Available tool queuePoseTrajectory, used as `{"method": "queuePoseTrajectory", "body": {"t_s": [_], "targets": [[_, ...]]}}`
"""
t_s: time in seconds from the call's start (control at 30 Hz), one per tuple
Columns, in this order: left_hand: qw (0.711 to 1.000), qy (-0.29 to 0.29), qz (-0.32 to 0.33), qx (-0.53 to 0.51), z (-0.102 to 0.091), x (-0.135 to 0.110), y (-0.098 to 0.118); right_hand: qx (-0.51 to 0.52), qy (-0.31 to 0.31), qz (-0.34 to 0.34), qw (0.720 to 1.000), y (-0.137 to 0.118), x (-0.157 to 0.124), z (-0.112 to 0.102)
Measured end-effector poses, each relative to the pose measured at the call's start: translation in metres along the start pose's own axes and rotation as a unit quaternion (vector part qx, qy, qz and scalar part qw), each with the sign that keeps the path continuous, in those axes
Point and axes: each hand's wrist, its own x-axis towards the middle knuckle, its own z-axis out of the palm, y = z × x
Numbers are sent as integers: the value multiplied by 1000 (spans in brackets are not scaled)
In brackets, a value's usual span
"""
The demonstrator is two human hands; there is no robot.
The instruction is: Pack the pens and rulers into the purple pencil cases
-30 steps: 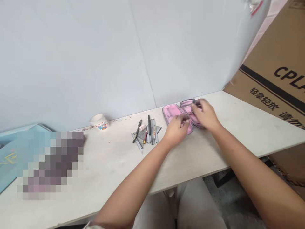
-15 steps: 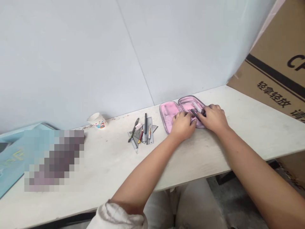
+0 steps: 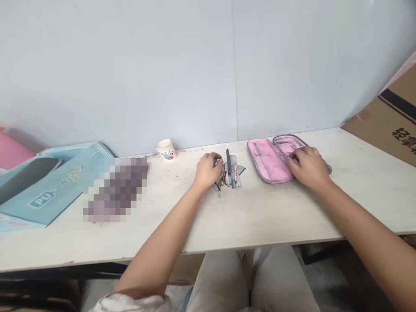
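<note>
An open pink pencil case [image 3: 272, 167] with a grey zip edge lies on the white table. My right hand [image 3: 307, 167] reaches over its right half, thumb and fingers closed at the inner middle, covering much of that side. Left of the case is a small pile of stationery: a clear ruler [image 3: 239, 177], a black pen [image 3: 228, 161], a red pencil [image 3: 223, 177] and a white patterned pen [image 3: 235, 172]. Over the pile's left edge is my left hand [image 3: 209, 170], its fingers curled together. What lies under those fingers is hidden.
A paper cup [image 3: 166, 151] stands near the wall. On the left are a blurred-out dark purple thing [image 3: 117, 190] and an open light blue box [image 3: 65, 182]. A large cardboard box [image 3: 383, 123] leans at the right end of the table [image 3: 227, 229].
My left hand has left the pencil case and moved left to the stationery, covering the green-black pen there. The right hand stays at the case. The view has turned left.
</note>
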Motion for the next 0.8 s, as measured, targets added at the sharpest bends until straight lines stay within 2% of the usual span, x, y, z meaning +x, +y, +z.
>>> {"method": "queuePoseTrajectory", "body": {"t_s": [0.07, 0.17, 0.27, 0.37, 0.47, 0.6, 0.7, 0.8], "targets": [[1000, -4, -8, -7, -2, -5, -13, 14, -11, -38, 999, -27, 3, -2], [1000, -4, -10, -21, -3, -10, -21, 35, -48, -94, 994, -74, 7, -3], [1000, 6, -7, -30, -5, -12, -20, 29, -96, -129, 987, -117, 7, 2], [1000, -1, 2, -27, -4, -16, -15, -12, -148, -137, 979, -144, 6, 10], [999, -6, 12, -39, -1, -21, -10, -33, -171, -145, 974, -150, 9, 13], [988, -17, -6, -150, 2, -21, -8, 1, -97, -160, 982, -145, 15, 8], [955, -55, -16, -291, 3, -21, -8, 38, -66, -224, 972, -143, 15, 5], [923, -75, -6, -378, 4, -21, -7, 57, -62, -272, 958, -143, 12, 4]]}}
